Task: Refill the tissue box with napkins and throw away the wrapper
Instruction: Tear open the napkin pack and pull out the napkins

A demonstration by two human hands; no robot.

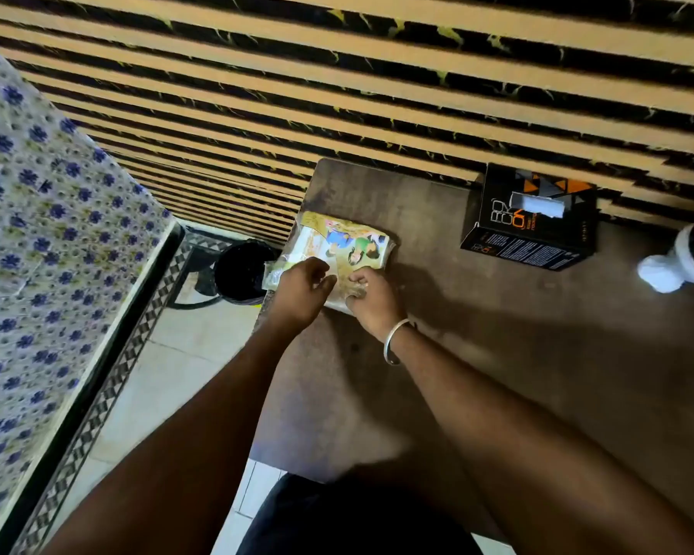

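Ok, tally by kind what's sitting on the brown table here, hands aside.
Wrapped napkin packs: 1, the napkin pack, both hands on it
Tissue boxes: 1, the black tissue box
Red-and-white objects: 1, the object at the right edge, cut off, kind unclear
Total: 3

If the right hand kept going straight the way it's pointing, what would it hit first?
The right hand points up and left across the napkin pack it already grips, so it would meet that first; beyond it is bare table, then probably the striped wall.

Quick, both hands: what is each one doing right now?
Left hand: fingers closed on the near edge of the napkin pack.
Right hand: fingers closed on the same pack's wrapper.
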